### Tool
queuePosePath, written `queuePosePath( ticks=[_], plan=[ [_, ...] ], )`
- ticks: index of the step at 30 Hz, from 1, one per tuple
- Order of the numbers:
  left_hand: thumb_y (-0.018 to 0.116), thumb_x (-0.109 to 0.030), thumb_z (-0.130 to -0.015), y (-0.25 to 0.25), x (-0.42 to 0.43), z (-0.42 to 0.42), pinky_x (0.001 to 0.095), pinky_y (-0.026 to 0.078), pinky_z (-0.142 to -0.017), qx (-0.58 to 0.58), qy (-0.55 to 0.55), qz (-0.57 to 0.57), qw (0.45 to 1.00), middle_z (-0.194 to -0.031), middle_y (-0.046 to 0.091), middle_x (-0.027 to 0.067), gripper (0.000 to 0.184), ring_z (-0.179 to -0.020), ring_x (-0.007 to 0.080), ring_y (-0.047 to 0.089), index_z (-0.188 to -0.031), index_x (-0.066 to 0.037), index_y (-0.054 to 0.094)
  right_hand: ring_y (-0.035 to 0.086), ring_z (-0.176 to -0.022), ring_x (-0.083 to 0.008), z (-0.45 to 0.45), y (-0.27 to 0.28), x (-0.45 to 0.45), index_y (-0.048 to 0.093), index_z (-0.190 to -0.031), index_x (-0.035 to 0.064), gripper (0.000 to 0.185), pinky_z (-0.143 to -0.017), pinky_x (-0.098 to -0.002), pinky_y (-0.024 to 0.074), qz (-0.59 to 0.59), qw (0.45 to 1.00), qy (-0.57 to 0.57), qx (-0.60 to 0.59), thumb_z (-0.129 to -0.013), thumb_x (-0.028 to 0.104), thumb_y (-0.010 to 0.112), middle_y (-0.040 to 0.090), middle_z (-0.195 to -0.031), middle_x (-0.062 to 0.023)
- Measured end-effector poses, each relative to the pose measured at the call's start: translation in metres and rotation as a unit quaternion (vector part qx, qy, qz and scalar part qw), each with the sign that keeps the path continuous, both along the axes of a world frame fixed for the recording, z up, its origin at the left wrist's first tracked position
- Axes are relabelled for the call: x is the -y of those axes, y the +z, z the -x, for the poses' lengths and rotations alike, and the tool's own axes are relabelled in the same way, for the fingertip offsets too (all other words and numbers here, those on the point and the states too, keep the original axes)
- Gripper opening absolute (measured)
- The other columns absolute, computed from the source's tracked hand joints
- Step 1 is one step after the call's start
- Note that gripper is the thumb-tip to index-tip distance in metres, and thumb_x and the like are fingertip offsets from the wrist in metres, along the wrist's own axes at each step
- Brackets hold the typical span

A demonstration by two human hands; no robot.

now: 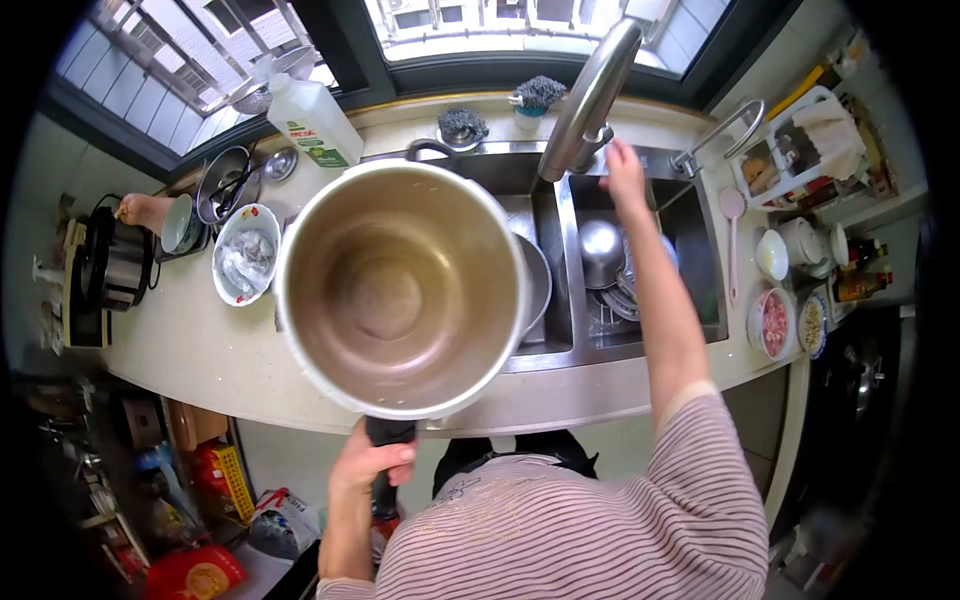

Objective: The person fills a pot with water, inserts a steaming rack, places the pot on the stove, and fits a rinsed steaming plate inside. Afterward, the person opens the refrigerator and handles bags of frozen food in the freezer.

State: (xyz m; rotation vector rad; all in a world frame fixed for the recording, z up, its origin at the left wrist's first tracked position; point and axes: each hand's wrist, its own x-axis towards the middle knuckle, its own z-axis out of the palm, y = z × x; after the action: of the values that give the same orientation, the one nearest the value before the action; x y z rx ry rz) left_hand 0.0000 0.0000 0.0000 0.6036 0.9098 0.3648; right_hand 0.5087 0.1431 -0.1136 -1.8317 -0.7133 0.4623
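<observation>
A large metal pot (pixel 390 290) with an empty-looking inside is tipped so its opening faces me, over the counter and the left sink basin. Its black handle (pixel 390 430) is wrapped by the fingers of my left hand (pixel 372 462). My right hand (pixel 624 172) is up at the silver faucet (pixel 590 100), beside its lever; the fingertips are partly hidden, and the faucet seems to be gripped there. No water stream shows. Below my right forearm, the right basin (pixel 700 260) holds a metal bowl (pixel 601 253) and some dishes.
A white bowl (pixel 247 254) with a plastic bag and a large plastic bottle (pixel 316 120) stand at left. Scrubbers (pixel 462 126) rest behind the sink. At right are a pink spoon (pixel 733 205), a bowl of pink meat (pixel 772 323) and a dish rack (pixel 800 150).
</observation>
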Motion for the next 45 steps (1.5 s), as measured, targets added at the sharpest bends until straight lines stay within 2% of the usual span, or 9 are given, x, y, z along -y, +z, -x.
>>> queuePosePath(
  ticks=[3,8,15,17,23,30,35,36,45],
  plan=[
    [0.070,-0.004,-0.064,-0.011,-0.019,-0.035,0.0260,0.034,-0.034,-0.026,-0.028,0.023,0.999,-0.059,0.048,0.0089,0.035,-0.040,0.0132,0.044,-0.089,0.005,0.048,0.055,-0.104,-0.0333,-0.037,-0.061,-0.049,0.055,-0.116,0.0044,0.049,-0.089,-0.0379,0.0409,0.009,0.993,-0.038,0.113,-0.085,0.041,0.045,0.059,-0.110,-0.0186],
    [0.068,-0.004,-0.067,-0.033,-0.014,-0.085,0.0248,0.033,-0.034,0.030,-0.027,0.100,0.994,-0.060,0.047,0.0076,0.040,-0.040,0.0114,0.042,-0.099,0.005,0.046,0.057,-0.097,-0.0355,-0.038,-0.002,-0.043,0.063,-0.096,0.0114,0.040,-0.081,-0.0424,0.0442,0.230,0.945,-0.014,0.234,-0.085,0.045,0.045,0.063,-0.098,-0.0175],
    [0.065,-0.007,-0.070,-0.048,-0.010,-0.108,0.0232,0.032,-0.034,0.075,-0.008,0.123,0.990,-0.059,0.045,0.0056,0.040,-0.039,0.0085,0.040,-0.104,0.004,0.046,0.060,-0.094,-0.0324,-0.074,-0.050,-0.054,0.063,-0.095,0.0044,0.039,-0.079,-0.0416,0.0446,0.154,0.986,-0.040,0.057,-0.085,0.039,0.049,0.064,-0.096,-0.0168],
    [0.064,-0.008,-0.072,-0.050,-0.010,-0.112,0.0227,0.032,-0.034,0.095,-0.011,0.131,0.987,-0.060,0.045,0.0055,0.041,-0.040,0.0079,0.038,-0.107,0.003,0.046,0.061,-0.087,-0.0219,-0.050,-0.058,-0.029,0.061,-0.097,-0.0007,0.038,-0.072,-0.0350,0.0468,-0.011,0.999,-0.043,-0.001,-0.085,0.035,0.053,0.065,-0.090,-0.0137],
    [0.064,-0.009,-0.073,-0.060,-0.002,-0.105,0.0224,0.031,-0.033,0.164,-0.022,0.152,0.974,-0.062,0.045,0.0054,0.042,-0.040,0.0079,0.038,-0.109,0.001,0.045,0.053,-0.079,-0.0086,0.060,-0.013,0.088,0.061,-0.097,0.0040,0.035,-0.059,-0.0209,0.0424,0.012,0.952,0.116,-0.281,-0.088,0.037,0.054,0.059,-0.089,-0.0019],
    [0.065,-0.010,-0.073,-0.064,-0.001,-0.095,0.0225,0.032,-0.034,0.204,-0.039,0.136,0.969,-0.061,0.045,0.0051,0.040,-0.041,0.0082,0.038,-0.106,0.002,0.045,0.053,-0.087,-0.0069,0.110,0.034,0.129,0.056,-0.111,-0.0009,0.033,-0.078,-0.0214,0.0420,-0.068,0.934,0.196,-0.292,-0.088,0.023,0.057,0.060,-0.096,-0.0018],
    [0.066,-0.011,-0.073,-0.082,-0.004,-0.103,0.0222,0.032,-0.034,0.275,-0.041,0.144,0.950,-0.055,0.041,0.0030,0.034,-0.040,0.0078,0.037,-0.096,0.003,0.046,0.055,-0.086,-0.0079,0.117,0.086,0.127,0.055,-0.116,-0.0021,0.034,-0.078,-0.0211,0.0443,-0.112,0.951,0.195,-0.211,-0.085,0.012,0.058,0.061,-0.097,-0.0042],
    [0.066,-0.007,-0.071,-0.085,-0.004,-0.107,0.0218,0.032,-0.033,0.306,-0.034,0.161,0.938,-0.058,0.042,0.0042,0.042,-0.039,0.0072,0.037,-0.106,0.004,0.046,0.055,-0.085,-0.0080,0.118,0.093,0.128,0.055,-0.116,-0.0020,0.034,-0.077,-0.0209,0.0446,-0.121,0.954,0.185,-0.201,-0.085,0.011,0.059,0.062,-0.098,-0.0044],
    [0.070,-0.004,-0.066,-0.052,-0.015,-0.094,0.0247,0.035,-0.034,0.100,-0.066,0.041,0.992,-0.061,0.048,0.0063,0.040,-0.040,0.0108,0.043,-0.096,0.002,0.045,0.052,-0.103,-0.0121,0.143,0.056,0.140,0.044,-0.127,-0.0007,0.042,-0.090,-0.0242,0.0409,-0.150,0.942,0.095,-0.286,-0.088,0.011,0.053,0.055,-0.116,-0.0082]
  ],
)
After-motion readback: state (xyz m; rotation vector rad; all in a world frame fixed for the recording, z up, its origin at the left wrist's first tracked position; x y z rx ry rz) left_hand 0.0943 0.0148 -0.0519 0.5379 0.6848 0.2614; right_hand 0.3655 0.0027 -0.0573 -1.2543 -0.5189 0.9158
